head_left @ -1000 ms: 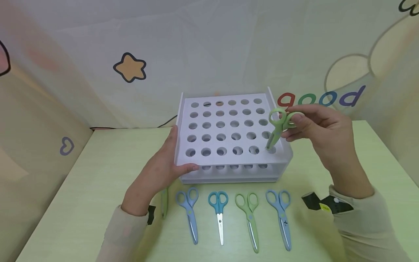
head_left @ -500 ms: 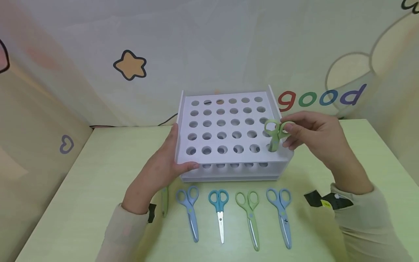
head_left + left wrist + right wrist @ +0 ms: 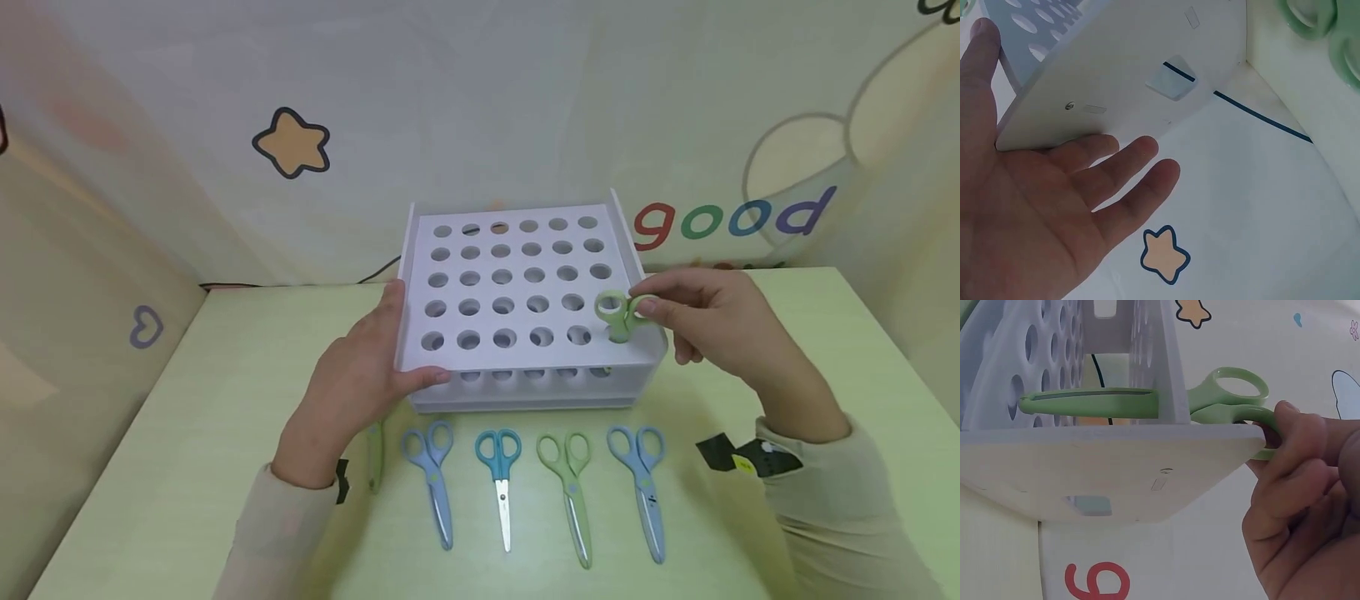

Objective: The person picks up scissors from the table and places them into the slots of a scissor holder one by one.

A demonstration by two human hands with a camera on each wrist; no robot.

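Observation:
In the head view a white holder (image 3: 525, 357) with two perforated shelves stands mid-table. My right hand (image 3: 723, 329) pinches one handle loop of green scissors (image 3: 619, 319) at its front right hole. Seen from the right wrist, the scissors' covered blade (image 3: 1094, 405) passes through the upper shelf, its tip at a hole of the lower one. Against the holder's left side panel (image 3: 1129, 81) rests my left hand (image 3: 348, 383), fingers extended along the outside and thumb lying at the front edge.
Along the table (image 3: 187, 433) in front lie blue scissors (image 3: 435, 475), teal scissors (image 3: 501, 475), green scissors (image 3: 572, 492) and more blue scissors (image 3: 643, 487). Another green pair (image 3: 375, 462) is partly hidden by my left arm. A patterned curtain (image 3: 450, 100) hangs behind.
My right hand has moved down and left, lowering the green scissors from above the front right hole until the handles sit just over the shelf. My left hand keeps its place.

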